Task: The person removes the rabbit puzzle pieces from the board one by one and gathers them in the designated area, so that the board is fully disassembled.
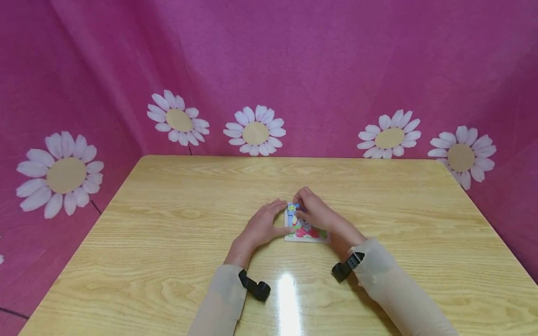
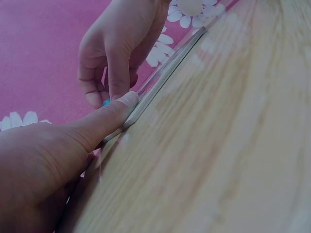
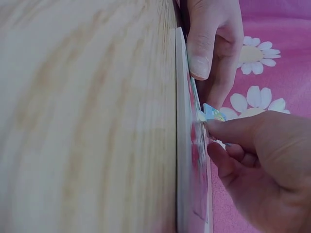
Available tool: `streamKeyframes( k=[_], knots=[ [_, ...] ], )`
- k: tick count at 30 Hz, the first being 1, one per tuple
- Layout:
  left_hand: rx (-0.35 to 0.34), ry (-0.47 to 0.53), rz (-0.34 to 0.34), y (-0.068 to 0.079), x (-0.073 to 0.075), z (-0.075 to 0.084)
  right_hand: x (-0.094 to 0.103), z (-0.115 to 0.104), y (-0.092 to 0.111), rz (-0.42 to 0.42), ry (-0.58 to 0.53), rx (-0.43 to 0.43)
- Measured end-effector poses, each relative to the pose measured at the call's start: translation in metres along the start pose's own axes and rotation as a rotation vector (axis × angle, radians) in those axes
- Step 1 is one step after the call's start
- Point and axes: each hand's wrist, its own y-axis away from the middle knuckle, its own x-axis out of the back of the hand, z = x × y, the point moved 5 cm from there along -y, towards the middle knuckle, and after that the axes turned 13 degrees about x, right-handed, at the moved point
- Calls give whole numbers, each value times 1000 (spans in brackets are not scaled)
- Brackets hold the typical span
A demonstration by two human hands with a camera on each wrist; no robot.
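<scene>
A thin picture puzzle board [image 1: 307, 239] with a pale border lies flat on the table. It shows a cartoon figure in pink and grey on green and blue. My right hand [image 1: 315, 212] pinches a small blue puzzle piece [image 3: 214, 112] with a yellow pattern between thumb and fingertips. That piece stands tilted over the upper left part of the board. My left hand [image 1: 261, 225] rests at the board's left side, its straight thumb [image 2: 114, 109] on the lower left corner and its fingers reaching the upper left corner. The right hand hides the board's upper right.
The light wooden table [image 1: 168, 224] spreads out around the board on all sides. A pink curtain [image 1: 302, 70] with white daisies hangs behind the table and along its sides. Each wrist wears a black strap with a small camera [image 1: 260, 290].
</scene>
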Motion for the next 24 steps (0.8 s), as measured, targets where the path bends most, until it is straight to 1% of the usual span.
streamKeyframes(
  k=[4,10,15,24],
  knots=[
    [-4,4,-3,0,0,0,0,2,0,10,-1,-38],
    [-10,-5,-5,-1,-1,1,1,9,2,39,-69,-127],
    [-14,-6,-2,-1,-2,1,2,13,5,54,-107,-155],
    [14,4,-8,-1,0,-1,6,22,16,89,-144,-178]
  ],
)
